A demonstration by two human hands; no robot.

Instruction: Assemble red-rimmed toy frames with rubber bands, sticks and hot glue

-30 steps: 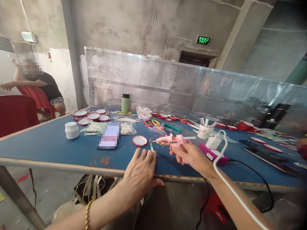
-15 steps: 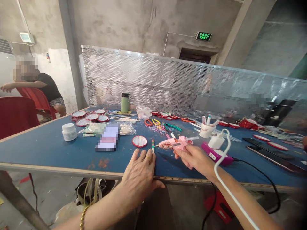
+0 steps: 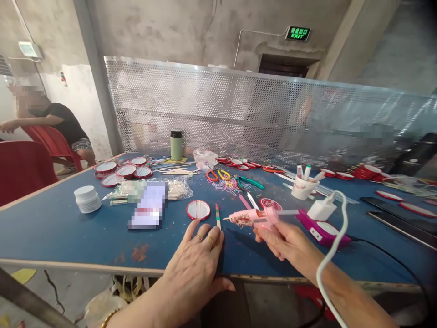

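Note:
My left hand (image 3: 200, 253) lies palm down at the table's near edge with its fingers stretched out. Its fingertips touch the near end of a small striped stick (image 3: 217, 212), coloured red and green. Just beyond the fingers is a round, red-rimmed disc (image 3: 198, 210) with a pale face and thin lines across it. In my right hand (image 3: 283, 239) is a pink glue gun (image 3: 254, 217), its fingers wrapped round the handle. The nozzle points left, close to the stick but apart from it. A clear glue stick protrudes from the gun's back.
Pliers (image 3: 251, 183) and small colourful clips lie beyond the disc. A blurred phone (image 3: 149, 205), white jar (image 3: 87, 199) and red-rimmed discs (image 3: 126, 171) are left. Right are a cup of pens (image 3: 303, 187), purple power strip (image 3: 319, 231) and white cable (image 3: 336, 246). Behind stands a perforated metal screen (image 3: 205, 109).
The camera view has shifted slightly, so the table sits lower in the picture. My left hand stays by the striped stick. The glue gun remains in my right hand, its nozzle still beside the stick.

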